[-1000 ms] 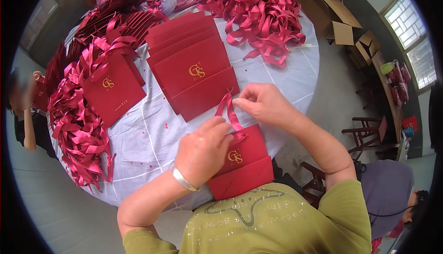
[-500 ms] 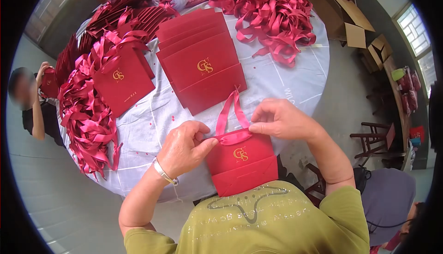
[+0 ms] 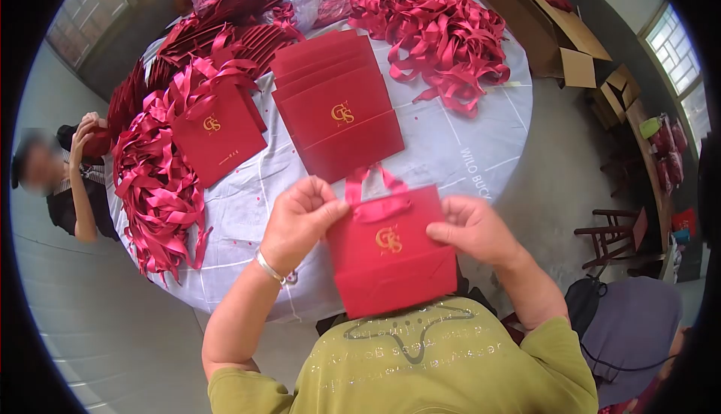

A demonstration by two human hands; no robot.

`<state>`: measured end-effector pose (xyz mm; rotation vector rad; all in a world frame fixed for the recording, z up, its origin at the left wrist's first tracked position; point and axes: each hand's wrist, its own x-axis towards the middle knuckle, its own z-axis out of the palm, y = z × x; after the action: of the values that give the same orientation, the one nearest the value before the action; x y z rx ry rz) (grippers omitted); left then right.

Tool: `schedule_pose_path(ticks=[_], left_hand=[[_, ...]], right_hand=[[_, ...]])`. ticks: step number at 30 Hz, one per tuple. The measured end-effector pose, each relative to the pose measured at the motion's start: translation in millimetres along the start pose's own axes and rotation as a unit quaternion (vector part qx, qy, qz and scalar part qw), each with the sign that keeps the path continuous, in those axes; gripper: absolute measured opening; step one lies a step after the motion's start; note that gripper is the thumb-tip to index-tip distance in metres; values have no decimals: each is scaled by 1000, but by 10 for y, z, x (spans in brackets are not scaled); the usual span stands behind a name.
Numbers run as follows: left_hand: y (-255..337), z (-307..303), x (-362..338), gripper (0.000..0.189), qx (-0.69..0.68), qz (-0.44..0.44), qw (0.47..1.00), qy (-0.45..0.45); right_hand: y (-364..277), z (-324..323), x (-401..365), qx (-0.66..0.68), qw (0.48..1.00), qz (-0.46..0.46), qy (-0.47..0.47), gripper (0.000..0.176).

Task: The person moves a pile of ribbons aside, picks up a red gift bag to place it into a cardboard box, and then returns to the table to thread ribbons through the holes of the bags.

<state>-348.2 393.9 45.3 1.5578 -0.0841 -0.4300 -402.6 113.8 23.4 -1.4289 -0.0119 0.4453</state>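
A red paper gift bag (image 3: 394, 275) with a gold monogram rests in front of my chest, its front facing up. A pink ribbon handle (image 3: 383, 209) runs across its top and loops beyond the upper edge. My left hand (image 3: 304, 215) pinches the bag's upper left corner between thumb and fingers. At the right side, my right hand (image 3: 481, 232) grips the edge, thumb on the front and fingers partly hidden behind. Just beyond lies a stack of flat red bags (image 3: 342, 132) without visible ribbons.
Ribbon-handled bags (image 3: 218, 140) and loose-hanging ribbons (image 3: 158, 196) cover the table's left side. A heap of pink ribbons (image 3: 435, 38) lies at back right on the white tablecloth (image 3: 466, 143). A co-worker (image 3: 79, 181) sits at left. Cardboard boxes (image 3: 559, 31) and a wooden stool (image 3: 612, 230) stand right.
My right hand has moved from the ribbon at the top corner down to the bag's right edge. My left hand has shifted slightly up onto the left corner. The camera view has shifted a little.
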Motion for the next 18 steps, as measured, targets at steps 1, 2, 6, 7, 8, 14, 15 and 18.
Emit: schedule_pose_path(ticks=[1,2,6,7,8,14,15,18], left_hand=[[-13,-26,15,13,-23,18,1000,-9],[-12,-39,32,14,-47,39,998,-18],[133,-92,-139,26,27,129,991,35],[149,-131,-188,26,28,132,990,42],[160,-177,-244,25,-2,101,995,25],[-159,-439,-388,29,-121,-25,990,72],[-208,-480,-405,29,-99,-22,990,100],[-276,-541,-470,23,-39,77,988,127]], right_hand=[[-94,-11,-23,-13,999,-20,25,11],[-258,-11,-55,-28,997,-44,51,11],[-850,228,-176,-56,959,-237,145,8],[-1021,318,-271,-228,925,-266,151,10],[-1125,397,-331,-390,862,-287,152,13],[-640,1255,62,-573,731,-370,-34,28],[-550,1282,142,-535,745,-395,-46,30],[-523,1029,312,-417,804,-425,2,26]])
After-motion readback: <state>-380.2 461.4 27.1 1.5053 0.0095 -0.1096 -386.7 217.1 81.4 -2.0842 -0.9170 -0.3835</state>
